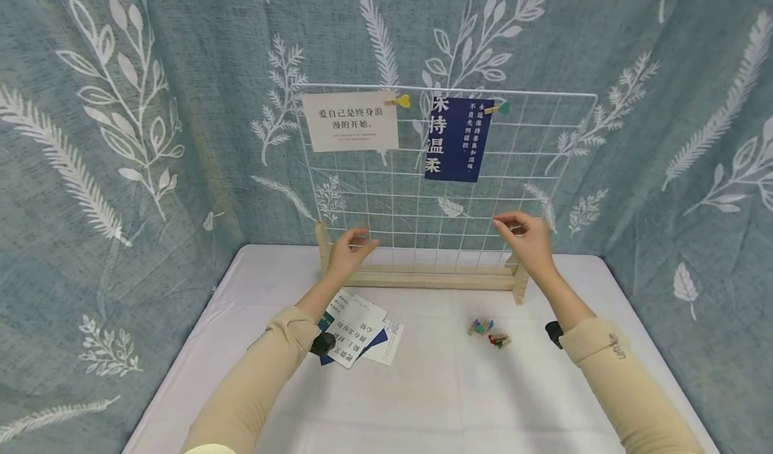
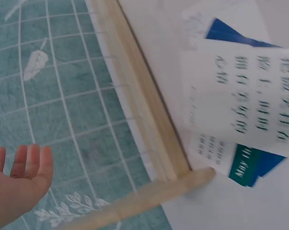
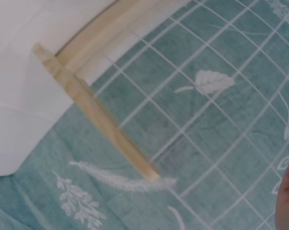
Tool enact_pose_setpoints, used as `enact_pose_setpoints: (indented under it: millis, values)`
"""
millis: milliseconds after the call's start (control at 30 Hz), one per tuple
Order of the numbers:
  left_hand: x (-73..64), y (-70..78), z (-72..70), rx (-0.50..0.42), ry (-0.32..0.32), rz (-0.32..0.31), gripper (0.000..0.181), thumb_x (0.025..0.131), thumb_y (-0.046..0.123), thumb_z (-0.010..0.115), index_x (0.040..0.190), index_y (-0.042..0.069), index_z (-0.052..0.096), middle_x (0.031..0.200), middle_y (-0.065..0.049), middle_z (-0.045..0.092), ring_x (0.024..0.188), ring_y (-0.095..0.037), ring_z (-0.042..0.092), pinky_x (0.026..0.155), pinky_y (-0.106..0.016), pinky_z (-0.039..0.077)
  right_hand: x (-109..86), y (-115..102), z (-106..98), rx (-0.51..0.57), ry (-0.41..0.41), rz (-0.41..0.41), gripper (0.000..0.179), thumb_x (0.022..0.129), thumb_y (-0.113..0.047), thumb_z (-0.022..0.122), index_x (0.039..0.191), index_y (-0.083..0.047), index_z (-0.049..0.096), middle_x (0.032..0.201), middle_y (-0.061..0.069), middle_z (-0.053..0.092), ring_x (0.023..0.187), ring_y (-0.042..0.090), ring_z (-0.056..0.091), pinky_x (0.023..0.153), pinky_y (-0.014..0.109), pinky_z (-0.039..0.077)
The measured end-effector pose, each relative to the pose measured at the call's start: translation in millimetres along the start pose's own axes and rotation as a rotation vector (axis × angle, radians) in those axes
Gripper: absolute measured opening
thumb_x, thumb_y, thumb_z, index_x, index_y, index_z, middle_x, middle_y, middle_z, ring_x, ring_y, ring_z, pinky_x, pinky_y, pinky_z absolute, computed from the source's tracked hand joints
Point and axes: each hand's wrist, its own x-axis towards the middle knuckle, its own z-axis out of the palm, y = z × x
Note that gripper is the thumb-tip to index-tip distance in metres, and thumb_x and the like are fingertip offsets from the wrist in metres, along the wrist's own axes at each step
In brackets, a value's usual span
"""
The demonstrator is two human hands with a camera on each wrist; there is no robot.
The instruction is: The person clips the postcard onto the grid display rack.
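Observation:
My left hand [image 1: 353, 251] hovers in front of the lower left of a white wire grid [image 1: 543, 94], its fingers relaxed and nothing in them. At the grid's lower right is my right hand [image 1: 528, 236], fingers loosely bent, with no object visible in them. In the right wrist view only a sliver of that hand [image 3: 287, 201] shows at the edge. A white printed card [image 1: 351, 135] hangs at the grid's upper left under a wooden clip with a yellow heart [image 1: 403, 100]. Right of it hangs a navy card [image 1: 449, 149], with a green-heart clip [image 1: 503, 108] at its top corner.
A wooden base [image 1: 429, 281] holds the grid upright on the white-covered table [image 1: 435, 400]. Overlapping postcards [image 1: 356, 326] lie beneath my left forearm. Several small colourful clips [image 1: 481, 326] lie in two clusters toward the right. Blue-green leaf-patterned curtains [image 1: 199, 105] surround the table.

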Motion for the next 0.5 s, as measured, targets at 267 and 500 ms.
enact_pose_setpoints:
  millis: [267,500]
  values:
    - [-23.3,-30.7,-15.6,0.086,-0.030,-0.048,0.050,0.093,0.022,0.060,0.134,-0.003,0.043,0.131,-0.030,0.047,0.117,-0.043,0.049,0.099,-0.051,0.043,-24.7,-5,3,-0.017,-0.028,0.030,0.015,0.087,0.002,0.062,0.095,0.014,0.065,0.091,0.030,0.066,0.072,-0.015,0.049,0.064,0.003,0.042]
    - [-44.7,-56.1,-14.7,0.152,-0.002,-0.025,0.051,0.091,0.018,0.063,0.133,-0.005,0.045,0.134,-0.028,0.046,0.124,-0.043,0.044,0.105,-0.051,0.039,-41.6,31,10,-0.022,-0.055,0.065,0.016,0.089,-0.005,0.063,0.098,0.008,0.067,0.093,0.024,0.068,0.074,-0.015,0.049,0.066,0.004,0.044]
